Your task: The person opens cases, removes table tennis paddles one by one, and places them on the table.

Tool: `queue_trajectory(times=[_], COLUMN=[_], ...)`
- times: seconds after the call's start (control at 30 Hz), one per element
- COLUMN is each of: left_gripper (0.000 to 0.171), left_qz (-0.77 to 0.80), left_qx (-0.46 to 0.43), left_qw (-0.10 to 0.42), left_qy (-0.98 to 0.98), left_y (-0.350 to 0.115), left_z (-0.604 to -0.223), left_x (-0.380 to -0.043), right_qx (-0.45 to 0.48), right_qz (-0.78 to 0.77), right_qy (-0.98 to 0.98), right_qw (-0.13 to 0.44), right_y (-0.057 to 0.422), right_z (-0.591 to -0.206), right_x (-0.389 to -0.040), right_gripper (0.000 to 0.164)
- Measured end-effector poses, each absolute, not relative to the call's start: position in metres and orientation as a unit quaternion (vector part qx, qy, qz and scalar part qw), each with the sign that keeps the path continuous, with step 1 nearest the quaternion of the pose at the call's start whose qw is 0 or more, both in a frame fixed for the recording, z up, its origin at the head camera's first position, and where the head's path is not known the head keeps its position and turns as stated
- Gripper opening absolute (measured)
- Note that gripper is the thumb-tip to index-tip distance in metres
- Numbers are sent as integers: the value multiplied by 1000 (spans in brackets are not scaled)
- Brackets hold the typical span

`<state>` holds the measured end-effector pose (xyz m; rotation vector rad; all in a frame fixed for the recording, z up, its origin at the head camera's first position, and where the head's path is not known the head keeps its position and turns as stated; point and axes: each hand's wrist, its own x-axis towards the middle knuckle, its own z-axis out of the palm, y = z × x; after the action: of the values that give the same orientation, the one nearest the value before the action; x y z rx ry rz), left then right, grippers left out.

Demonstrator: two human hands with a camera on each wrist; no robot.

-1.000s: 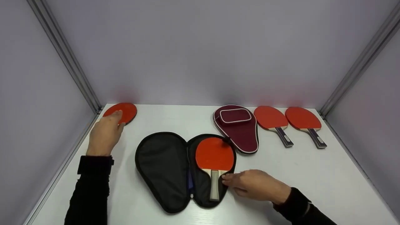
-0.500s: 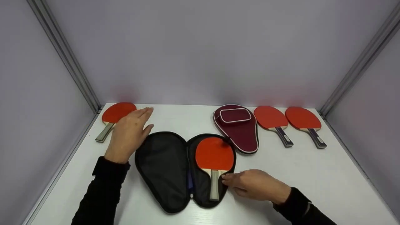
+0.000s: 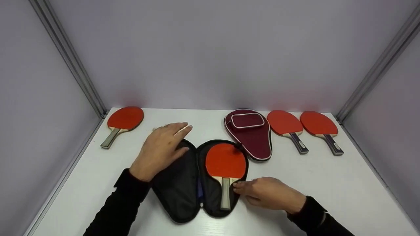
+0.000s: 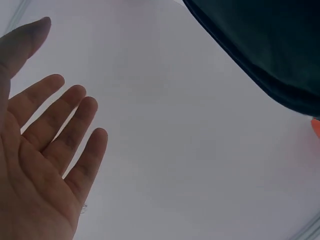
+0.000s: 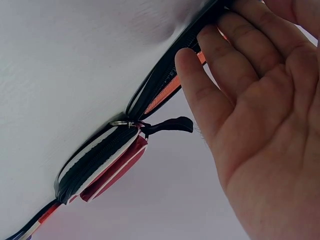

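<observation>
A black table tennis bat case (image 3: 180, 203) lies unfolded on the white table. On its right half rests a table tennis bat (image 3: 225, 160) with red rubber and a pale handle. My left hand (image 3: 160, 152) hangs over the upper part of the left half, fingers spread and holding nothing; the left wrist view shows its bare palm (image 4: 40, 170). At the case's right edge, beside the bat's handle, my right hand (image 3: 270, 194) pinches the rim. In the right wrist view the right hand's fingers (image 5: 240, 65) lie against the zipped edge, with the thumb partly cut off.
A maroon bat case (image 3: 252, 139) with white piping touches the black case's upper right. Two red bats (image 3: 284, 123) with dark handles lie at the back right. Another red bat (image 3: 126, 118) lies at the back left. Grey walls (image 3: 210, 55) enclose the table.
My left hand has moved right, away from the back-left bat, and is now over the black case's left half. My right hand has stayed at the case's edge.
</observation>
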<state>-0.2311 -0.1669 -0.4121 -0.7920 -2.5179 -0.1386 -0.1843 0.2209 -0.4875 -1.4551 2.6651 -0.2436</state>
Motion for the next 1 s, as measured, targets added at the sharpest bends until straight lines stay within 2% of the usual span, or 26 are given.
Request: queue_trajectory(times=[0.3, 0.57, 1.0], left_gripper=[69, 66, 49], left_qz=[-35, 5, 43], left_qx=[-380, -449, -533], left_qw=[229, 192, 128], left_qy=[-896, -872, -835], left_y=[-139, -117, -90], left_z=[-415, -422, -440], left_x=[-216, -208, -196], right_qx=[-480, -483, -483], right_qz=[-84, -79, -60], right_qy=[872, 871, 873], right_qw=[40, 26, 1], right_y=[221, 223, 235], right_z=[-487, -488, -480], right_x=[-184, -184, -192], right_gripper=[31, 33, 32])
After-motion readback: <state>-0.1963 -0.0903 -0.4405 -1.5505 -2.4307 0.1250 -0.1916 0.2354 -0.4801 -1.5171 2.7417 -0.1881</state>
